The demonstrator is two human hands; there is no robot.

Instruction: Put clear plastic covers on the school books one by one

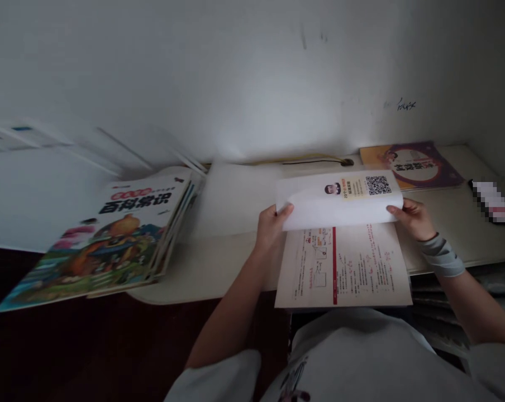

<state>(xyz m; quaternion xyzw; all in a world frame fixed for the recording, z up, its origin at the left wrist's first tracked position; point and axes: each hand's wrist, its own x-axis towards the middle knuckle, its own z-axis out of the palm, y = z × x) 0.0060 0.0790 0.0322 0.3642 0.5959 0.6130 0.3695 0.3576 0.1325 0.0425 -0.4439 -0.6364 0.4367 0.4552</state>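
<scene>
Both of my hands hold a white printed sheet (306, 215) that is bent over, with a QR code and a small portrait on its upper part. My left hand (271, 226) pinches its left edge, thumb on top. At the right edge, my right hand (415, 218) grips it the same way; a grey band wraps that wrist. Under the sheet lies a printed page (361, 273) with a red vertical stripe, text and red handwritten marks, jutting past the table's near edge. Whether the sheet is joined to this page is hidden.
Left on the white table (231, 268) is a stack of picture books (122, 234), overhanging the edge. A pale sheet (236, 195) lies beside it. Behind my right hand is a purple-and-orange book (418, 164); a phone (493, 201) lies far right. A wall stands behind.
</scene>
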